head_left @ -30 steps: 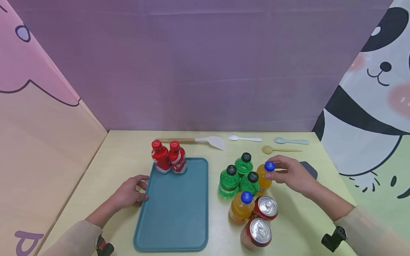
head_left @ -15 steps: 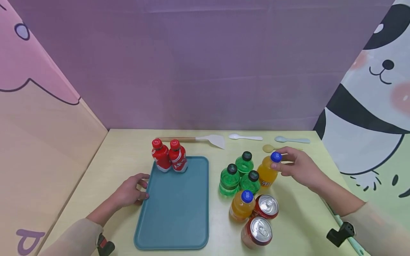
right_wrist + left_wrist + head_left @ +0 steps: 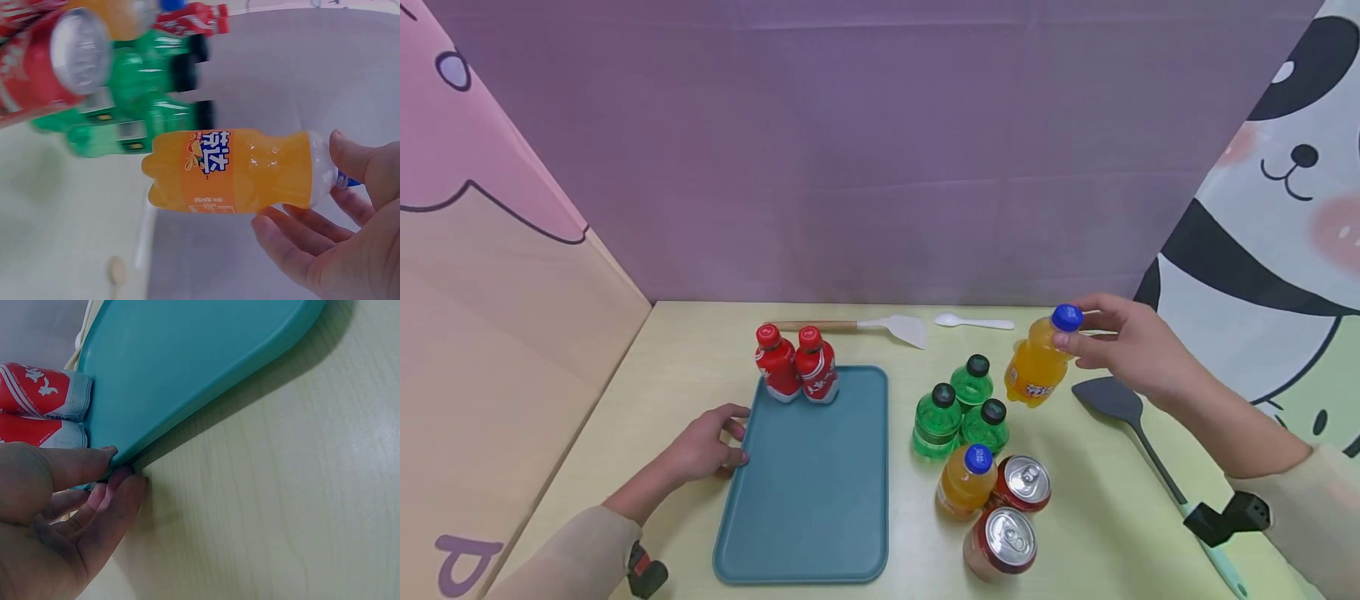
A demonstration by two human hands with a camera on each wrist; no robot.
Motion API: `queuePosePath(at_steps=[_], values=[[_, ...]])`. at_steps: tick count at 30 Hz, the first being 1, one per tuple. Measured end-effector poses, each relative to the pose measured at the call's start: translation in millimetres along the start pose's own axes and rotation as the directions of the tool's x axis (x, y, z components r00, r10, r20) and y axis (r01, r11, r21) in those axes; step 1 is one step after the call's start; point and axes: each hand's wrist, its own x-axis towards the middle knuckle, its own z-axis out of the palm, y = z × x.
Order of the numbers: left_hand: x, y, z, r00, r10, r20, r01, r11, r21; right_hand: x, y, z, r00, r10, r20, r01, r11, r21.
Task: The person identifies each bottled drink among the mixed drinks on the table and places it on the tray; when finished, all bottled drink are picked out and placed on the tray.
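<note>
My right hand [image 3: 1131, 342] pinches an orange soda bottle [image 3: 1037, 367] by its neck, just under the blue cap. The bottle hangs tilted above the table; its orange label [image 3: 209, 162] faces the right wrist camera. At the left side of a blue-green tray [image 3: 805, 500], my left hand [image 3: 703, 446] grips the rim, thumb on the edge and fingers against its outer side. Two red bottles [image 3: 816, 367] stand at the tray's far left corner. Right of the tray are several green bottles [image 3: 936, 425], a second orange soda bottle [image 3: 962, 487] and two red soda cans [image 3: 1000, 546].
A wooden-handled spatula [image 3: 850, 326] and a white spoon [image 3: 977, 322] lie along the table's back edge. On the right is a dark turner [image 3: 1112, 400] with a pale green handle. A purple backdrop [image 3: 880, 150] rises behind the table.
My right hand has lifted the orange soda bottle away from the green bottles, up and to the right. The dark turner has come into fuller view. My left hand stays at the tray's rim.
</note>
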Motion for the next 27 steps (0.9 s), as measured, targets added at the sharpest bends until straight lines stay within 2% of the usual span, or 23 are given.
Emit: queuePosePath(at_steps=[8,13,18,27], values=[[1.2,-1.5,-0.2,1.000,0.005,-0.005,-0.005,1.000,0.011,9,-57,-20,0.999,-0.024,-0.029,0.023,1.000,-0.014],[1.5,-2.0,0.3,1.000,0.000,-0.008,0.000,1.000,0.022,20,-90,-15,0.998,-0.060,-0.007,0.060,0.998,-0.004],[0.6,0.3,-1.0,1.000,-0.007,-0.010,0.007,0.999,0.038,38,-111,11,0.995,-0.084,0.059,0.082,0.996,0.039],[-0.5,2.7,1.3,1.000,-0.007,-0.019,0.008,0.999,0.047,80,-123,86,0.988,-0.043,0.151,0.027,0.994,0.106]])
